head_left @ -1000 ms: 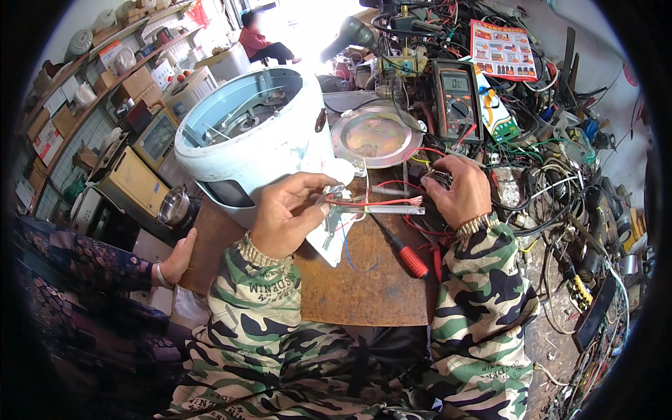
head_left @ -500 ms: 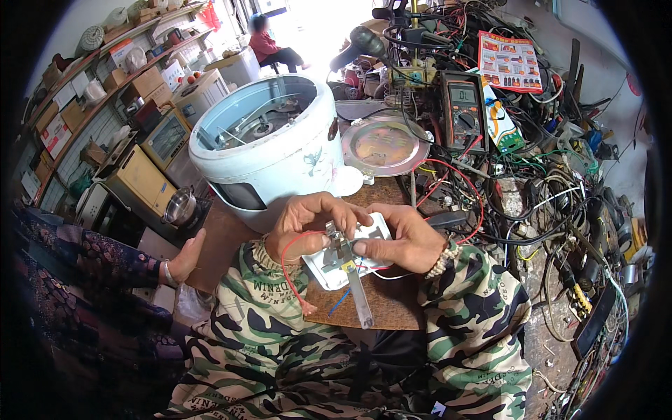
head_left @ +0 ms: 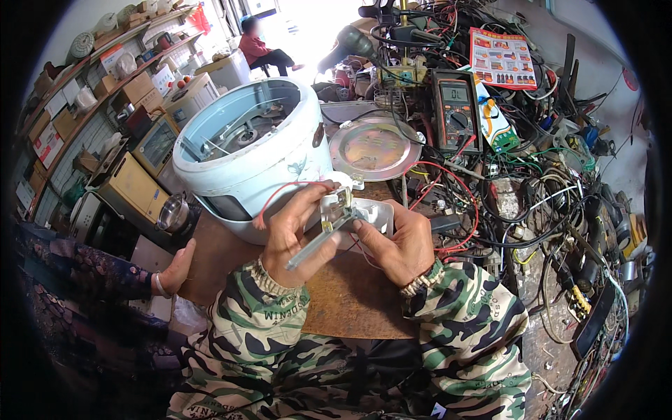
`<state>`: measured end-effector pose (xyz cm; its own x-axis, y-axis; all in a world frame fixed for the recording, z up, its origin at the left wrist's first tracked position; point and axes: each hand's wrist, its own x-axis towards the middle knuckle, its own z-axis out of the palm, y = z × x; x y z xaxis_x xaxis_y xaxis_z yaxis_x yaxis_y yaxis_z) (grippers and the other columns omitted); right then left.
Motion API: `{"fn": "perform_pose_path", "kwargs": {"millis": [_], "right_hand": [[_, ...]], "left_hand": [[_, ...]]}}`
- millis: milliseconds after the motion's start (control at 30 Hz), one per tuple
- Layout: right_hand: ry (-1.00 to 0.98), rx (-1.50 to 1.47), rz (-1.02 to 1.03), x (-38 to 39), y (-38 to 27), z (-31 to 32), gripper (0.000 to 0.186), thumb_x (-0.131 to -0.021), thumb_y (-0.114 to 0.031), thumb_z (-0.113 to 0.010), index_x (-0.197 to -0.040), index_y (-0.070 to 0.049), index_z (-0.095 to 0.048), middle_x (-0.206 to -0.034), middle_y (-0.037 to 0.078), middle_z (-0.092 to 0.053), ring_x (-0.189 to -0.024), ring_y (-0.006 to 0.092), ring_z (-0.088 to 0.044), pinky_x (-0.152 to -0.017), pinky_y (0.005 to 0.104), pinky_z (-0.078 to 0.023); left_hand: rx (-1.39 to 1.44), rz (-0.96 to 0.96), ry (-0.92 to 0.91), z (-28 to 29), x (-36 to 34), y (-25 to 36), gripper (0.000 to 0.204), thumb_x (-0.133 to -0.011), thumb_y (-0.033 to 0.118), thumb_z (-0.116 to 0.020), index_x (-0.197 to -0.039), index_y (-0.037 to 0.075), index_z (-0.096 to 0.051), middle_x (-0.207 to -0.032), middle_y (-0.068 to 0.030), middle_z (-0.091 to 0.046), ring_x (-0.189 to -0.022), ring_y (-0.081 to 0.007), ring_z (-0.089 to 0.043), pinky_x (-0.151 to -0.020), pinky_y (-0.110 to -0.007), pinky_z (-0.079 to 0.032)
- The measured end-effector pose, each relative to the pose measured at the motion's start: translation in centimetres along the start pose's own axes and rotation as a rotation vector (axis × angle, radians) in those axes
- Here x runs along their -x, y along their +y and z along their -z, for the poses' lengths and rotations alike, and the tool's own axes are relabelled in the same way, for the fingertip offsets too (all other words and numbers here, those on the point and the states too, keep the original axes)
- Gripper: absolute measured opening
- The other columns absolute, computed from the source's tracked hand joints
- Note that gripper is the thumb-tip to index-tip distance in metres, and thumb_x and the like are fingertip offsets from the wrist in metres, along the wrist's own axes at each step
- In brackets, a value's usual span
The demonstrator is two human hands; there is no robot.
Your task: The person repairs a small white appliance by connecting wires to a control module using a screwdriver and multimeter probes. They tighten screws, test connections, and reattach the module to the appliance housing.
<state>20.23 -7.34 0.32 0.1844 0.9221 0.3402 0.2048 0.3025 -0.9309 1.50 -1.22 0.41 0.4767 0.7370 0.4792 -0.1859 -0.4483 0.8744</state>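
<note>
My left hand point(head_left: 290, 227) is closed around a small switch-like assembly point(head_left: 337, 208) with clear plastic and metal parts. From it a long, flat, translucent lever point(head_left: 313, 250) slants down to the left across my fingers. A red wire point(head_left: 278, 190) with a frayed end arches out over that hand. My right hand point(head_left: 404, 243) grips a white plastic housing point(head_left: 381, 215) just behind the assembly, its thumb pressed against the assembly's edge. Thin wires hang below the housing. Whether the two parts are joined is hidden by my fingers.
A pale blue rice-cooker-like body point(head_left: 280, 157), open on top, stands just beyond my hands. Behind it lies a round metal plate point(head_left: 376, 148). A multimeter point(head_left: 456, 115) and heaped cables point(head_left: 546, 210) fill the right side. Another person's hand point(head_left: 175, 269) rests at the left table edge.
The assembly has been turned, so its lever swings from pointing toward my lap to the lower left. The red wire has swung upward, and the white housing is tilted and partly covered.
</note>
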Motion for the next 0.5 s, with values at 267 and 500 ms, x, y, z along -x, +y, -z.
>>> {"fn": "perform_pose_path", "kwargs": {"millis": [267,500], "right_hand": [[-0.031,0.037,0.024,0.4,1.1,-0.8,0.026,-0.087,-0.015,-0.076,-0.104,0.003,-0.069,-0.080,0.019,-0.072,-0.074,0.0321,-0.074,-0.066,0.0379,-0.055],[-0.190,0.072,0.044,0.7,-0.7,-0.3,0.044,-0.083,-0.018,-0.078,-0.117,0.005,-0.063,-0.091,0.024,-0.072,-0.085,0.0373,-0.073,-0.075,0.0413,-0.056]], "left_hand": [[-0.332,-0.066,0.226,-1.7,0.1,0.4,0.032,-0.089,0.008,-0.075,-0.114,-0.007,-0.063,-0.100,-0.0128,-0.071,-0.091,-0.0144,-0.068,-0.080,-0.029,-0.055],[-0.318,-0.041,0.261,-1.5,0.1,0.5,0.022,-0.090,0.005,-0.071,-0.107,-0.007,-0.065,-0.094,-0.0104,-0.072,-0.086,-0.0118,-0.067,-0.075,-0.028,-0.055]]}}
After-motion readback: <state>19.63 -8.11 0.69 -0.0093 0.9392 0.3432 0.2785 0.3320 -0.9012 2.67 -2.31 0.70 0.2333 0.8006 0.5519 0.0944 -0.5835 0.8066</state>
